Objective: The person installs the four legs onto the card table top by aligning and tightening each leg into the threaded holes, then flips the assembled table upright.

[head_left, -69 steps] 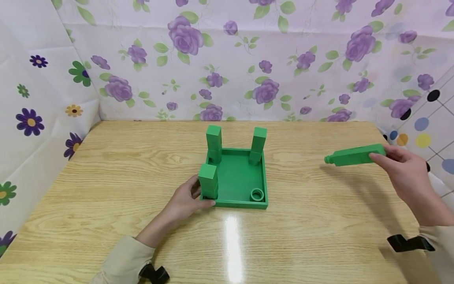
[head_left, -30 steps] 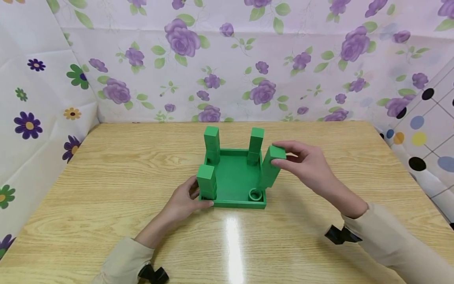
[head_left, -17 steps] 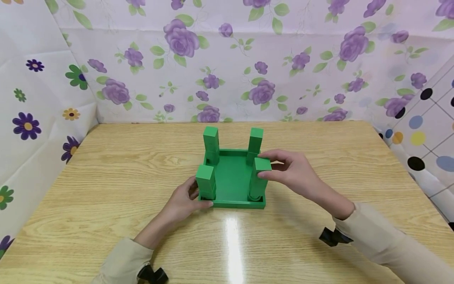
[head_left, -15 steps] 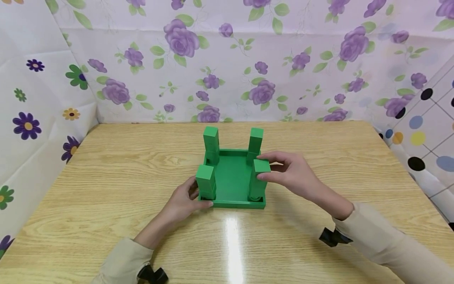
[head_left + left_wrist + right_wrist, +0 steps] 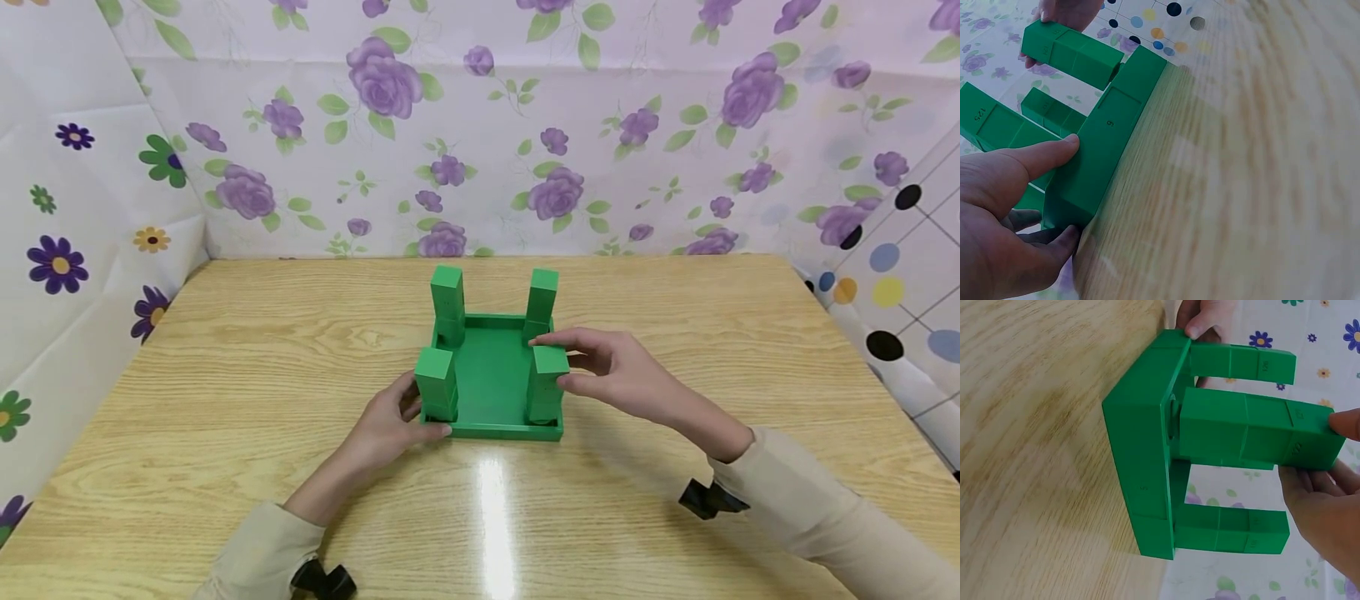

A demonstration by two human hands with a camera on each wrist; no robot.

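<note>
A shallow green square tray-like base [image 5: 491,375] lies on the table with an upright square leg at each corner. My left hand [image 5: 390,421] holds its near-left corner, thumb on the front edge, beside the near-left leg [image 5: 437,383]. My right hand [image 5: 622,371] pinches the top of the near-right leg [image 5: 549,387] between thumb and fingers. In the right wrist view that leg [image 5: 1235,428] stands in the round socket [image 5: 1173,415], with a small gap visible at its foot. The far-left leg [image 5: 448,304] and far-right leg [image 5: 542,300] stand untouched.
The wooden table [image 5: 262,358] extends around the base on all sides. A floral sheet [image 5: 480,133] hangs behind its far edge, and patterned sheets cover the left and right sides. A black strap mount [image 5: 712,498] sits on the right wrist.
My right hand has brought the leg from the far right, turned it upright and set it on the near-right ring. The leg now sits slightly lower and turned. The left hand stays put.
</note>
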